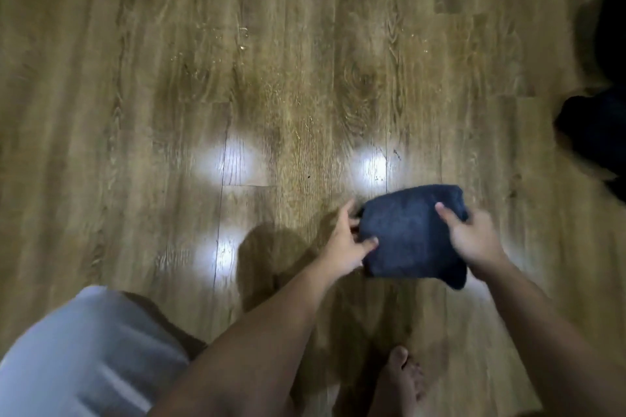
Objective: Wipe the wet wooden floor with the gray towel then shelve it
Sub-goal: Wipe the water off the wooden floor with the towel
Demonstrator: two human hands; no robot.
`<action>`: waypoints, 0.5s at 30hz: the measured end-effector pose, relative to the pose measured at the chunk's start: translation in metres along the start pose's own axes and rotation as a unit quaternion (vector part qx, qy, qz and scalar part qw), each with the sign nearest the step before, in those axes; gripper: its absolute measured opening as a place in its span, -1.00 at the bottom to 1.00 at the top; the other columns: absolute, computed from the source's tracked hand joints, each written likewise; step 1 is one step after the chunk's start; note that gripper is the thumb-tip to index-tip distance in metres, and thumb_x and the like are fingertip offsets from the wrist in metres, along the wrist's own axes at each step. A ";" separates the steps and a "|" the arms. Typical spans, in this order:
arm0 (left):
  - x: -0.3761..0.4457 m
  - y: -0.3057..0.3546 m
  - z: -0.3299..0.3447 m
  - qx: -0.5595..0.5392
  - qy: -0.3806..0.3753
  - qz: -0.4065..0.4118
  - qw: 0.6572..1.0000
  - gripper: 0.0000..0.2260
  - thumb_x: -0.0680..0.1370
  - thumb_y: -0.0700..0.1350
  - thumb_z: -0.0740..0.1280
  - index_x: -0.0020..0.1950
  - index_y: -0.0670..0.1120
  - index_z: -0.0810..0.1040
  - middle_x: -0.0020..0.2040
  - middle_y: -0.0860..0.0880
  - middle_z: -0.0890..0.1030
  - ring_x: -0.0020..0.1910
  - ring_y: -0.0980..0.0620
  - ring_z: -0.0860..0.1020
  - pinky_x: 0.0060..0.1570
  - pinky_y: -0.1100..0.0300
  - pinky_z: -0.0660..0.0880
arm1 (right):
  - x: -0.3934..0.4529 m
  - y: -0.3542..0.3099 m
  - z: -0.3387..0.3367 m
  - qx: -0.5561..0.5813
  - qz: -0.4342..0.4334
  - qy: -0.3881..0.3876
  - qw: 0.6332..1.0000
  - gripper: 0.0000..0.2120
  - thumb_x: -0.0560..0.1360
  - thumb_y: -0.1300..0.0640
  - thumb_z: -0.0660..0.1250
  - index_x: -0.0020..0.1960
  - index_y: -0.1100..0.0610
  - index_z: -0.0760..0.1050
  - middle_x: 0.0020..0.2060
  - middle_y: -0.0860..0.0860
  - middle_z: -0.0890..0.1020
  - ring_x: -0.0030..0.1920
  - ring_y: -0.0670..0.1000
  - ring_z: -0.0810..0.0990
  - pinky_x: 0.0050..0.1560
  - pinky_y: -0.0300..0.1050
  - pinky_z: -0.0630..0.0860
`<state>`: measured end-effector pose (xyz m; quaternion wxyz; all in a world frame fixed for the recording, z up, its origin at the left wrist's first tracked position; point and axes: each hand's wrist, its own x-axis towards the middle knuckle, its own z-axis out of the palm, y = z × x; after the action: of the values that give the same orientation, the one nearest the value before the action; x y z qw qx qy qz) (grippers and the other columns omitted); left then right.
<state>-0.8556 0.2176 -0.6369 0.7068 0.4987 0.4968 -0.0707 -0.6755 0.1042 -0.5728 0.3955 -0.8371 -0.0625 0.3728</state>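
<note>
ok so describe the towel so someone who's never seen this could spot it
Start from the wooden plank floor with its bright light reflections. Just right of centre, both hands, left and right, grip a folded dark gray terry towel. It is the only cloth between the hands.

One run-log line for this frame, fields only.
towel: folded, held above floor | left hand: grips left edge | right hand: grips right edge | shelving: not yet

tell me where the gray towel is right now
In the head view, lower right of centre: the gray towel is held folded between the left hand and right hand.
</note>
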 end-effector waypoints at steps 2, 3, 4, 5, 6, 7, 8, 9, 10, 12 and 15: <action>0.013 0.006 -0.022 0.011 0.139 0.041 0.989 -0.19 0.53 -0.26 0.45 0.59 0.22 0.11 0.42 0.09 0.42 0.34 0.19 0.48 0.28 0.06 0.54 | 0.019 -0.006 -0.016 0.000 -0.025 0.018 1.000 -0.87 0.61 0.11 0.33 -0.11 0.07 0.55 -0.18 0.02 0.66 -0.07 0.06 0.65 -0.05 -0.03 0.55; 0.022 0.007 -0.037 0.061 0.213 0.049 0.974 -0.20 0.53 -0.22 0.45 0.60 0.23 0.09 0.53 0.06 0.33 0.41 0.22 0.41 0.35 0.00 0.48 | 0.028 -0.010 -0.025 -0.025 -0.062 0.036 0.997 -0.88 0.62 0.12 0.31 -0.08 0.11 0.54 -0.17 0.04 0.64 -0.07 0.07 0.63 -0.07 -0.06 0.52; 0.031 0.005 -0.054 0.143 0.261 0.034 0.954 -0.19 0.54 -0.14 0.46 0.61 0.23 0.05 0.63 0.03 0.16 0.55 0.13 0.24 0.49 -0.17 0.28 | 0.036 -0.014 -0.032 -0.062 -0.108 0.061 0.990 -0.88 0.63 0.11 0.28 -0.04 0.13 0.52 -0.19 0.04 0.62 -0.10 0.02 0.60 -0.12 -0.14 0.50; 0.039 0.001 -0.072 0.225 0.282 0.004 0.933 -0.15 0.53 -0.05 0.47 0.63 0.23 -0.01 0.67 0.02 -0.05 0.64 0.01 0.01 0.53 -0.34 0.04 | 0.043 -0.019 -0.037 -0.101 -0.154 0.086 0.979 -0.88 0.62 0.09 0.25 -0.01 0.13 0.50 -0.21 0.03 0.59 -0.15 -0.04 0.57 -0.18 -0.21 0.46; 0.045 -0.002 -0.088 0.280 0.286 -0.026 0.916 -0.10 0.52 0.04 0.47 0.63 0.23 -0.10 0.66 0.01 -0.25 0.64 -0.08 -0.19 0.48 -0.45 -0.12 | 0.047 -0.023 -0.039 -0.132 -0.195 0.109 0.966 -0.87 0.61 0.08 0.23 0.03 0.13 0.49 -0.21 0.03 0.58 -0.18 -0.08 0.53 -0.21 -0.27 0.42; 0.050 -0.003 -0.103 0.310 0.285 -0.045 0.906 -0.05 0.51 0.12 0.47 0.63 0.23 -0.18 0.62 -0.01 -0.39 0.61 -0.13 -0.31 0.42 -0.53 -0.18 | 0.050 -0.026 -0.038 -0.156 -0.230 0.128 0.952 -0.85 0.59 0.09 0.21 0.08 0.13 0.49 -0.16 0.07 0.59 -0.15 -0.07 0.52 -0.17 -0.25 0.40; 0.053 -0.003 -0.114 0.325 0.282 -0.056 0.901 -0.02 0.50 0.20 0.45 0.62 0.23 -0.25 0.58 -0.02 -0.47 0.59 -0.16 -0.37 0.36 -0.59 -0.19 | 0.051 -0.026 -0.034 -0.183 -0.258 0.139 0.939 -0.81 0.57 0.13 0.22 0.15 0.13 0.49 -0.06 0.13 0.60 -0.05 -0.01 0.54 -0.05 -0.18 0.43; 0.056 -0.003 -0.123 0.329 0.279 -0.062 0.900 0.00 0.49 0.27 0.42 0.61 0.24 -0.31 0.56 -0.03 -0.51 0.58 -0.17 -0.40 0.31 -0.62 -0.19 | 0.051 -0.022 -0.026 -0.215 -0.277 0.139 0.926 -0.71 0.55 0.20 0.25 0.26 0.14 0.48 0.06 0.17 0.58 0.06 0.07 0.53 0.10 -0.08 0.45; 0.058 -0.001 -0.131 0.322 0.277 -0.072 0.902 0.01 0.48 0.33 0.39 0.59 0.26 -0.35 0.55 -0.02 -0.53 0.57 -0.18 -0.41 0.27 -0.65 -0.18 | 0.048 -0.015 -0.014 -0.250 -0.289 0.125 0.916 -0.58 0.51 0.28 0.29 0.36 0.13 0.45 0.15 0.20 0.54 0.16 0.14 0.50 0.24 0.03 0.44; 0.060 -0.001 -0.141 0.294 0.273 -0.102 0.910 0.00 0.45 0.44 0.31 0.56 0.29 -0.40 0.54 0.01 -0.55 0.56 -0.17 -0.45 0.23 -0.70 -0.18 | 0.035 0.006 0.014 -0.326 -0.291 0.078 0.896 -0.38 0.43 0.36 0.35 0.46 0.10 0.39 0.22 0.23 0.49 0.18 0.27 0.48 0.28 0.20 0.43; 0.061 -0.010 -0.153 0.289 0.253 -0.147 0.912 0.06 0.37 0.56 0.24 0.51 0.29 -0.49 0.50 0.01 -0.61 0.51 -0.18 -0.53 0.24 -0.69 -0.20 | 0.005 0.054 0.059 -0.471 -0.268 -0.093 0.835 -0.39 0.48 0.11 0.37 0.51 -0.03 0.34 0.32 0.16 0.46 0.16 0.27 0.46 0.20 0.21 0.44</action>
<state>-0.9275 0.3552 -0.6914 0.3648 0.6037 0.6841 -0.1855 -0.7221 0.1055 -0.6379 0.0296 -0.8341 -0.4888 0.2537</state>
